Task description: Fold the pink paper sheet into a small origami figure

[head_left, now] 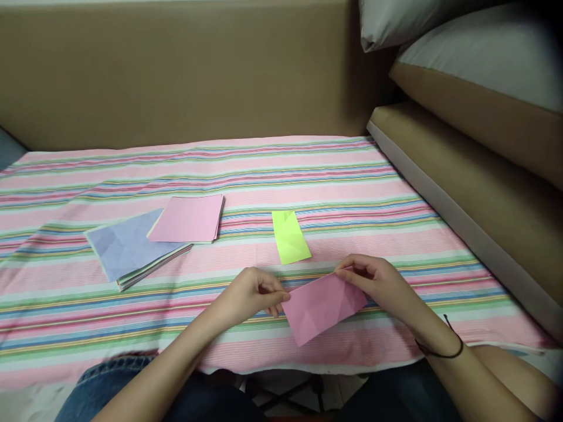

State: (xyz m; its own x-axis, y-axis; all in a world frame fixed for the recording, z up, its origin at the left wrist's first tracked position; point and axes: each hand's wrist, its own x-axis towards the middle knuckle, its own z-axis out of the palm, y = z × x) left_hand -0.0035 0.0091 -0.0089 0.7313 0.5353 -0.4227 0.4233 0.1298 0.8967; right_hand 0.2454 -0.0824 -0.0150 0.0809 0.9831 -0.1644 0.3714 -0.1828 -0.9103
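A creased pink sheet of paper (pixel 323 308) is held between both hands near the front edge of the striped cloth. My left hand (pixel 259 292) pinches its upper left corner between thumb and fingers. On the upper right edge, my right hand (pixel 372 278) grips the sheet, also with thumb and fingers; part of that end is covered by the hand. The sheet is tilted, its lower left corner pointing towards me. Just beyond it a creased yellow-green strip of paper (pixel 291 237) lies on the cloth.
A stack of pink paper (pixel 187 220) overlaps a larger stack topped by a creased blue-purple sheet (pixel 132 243) on the left. Pink striped cloth (pixel 246 170) covers the surface. A brown padded panel (pixel 185 76) rises behind, and cushions (pixel 475 82) are piled at right.
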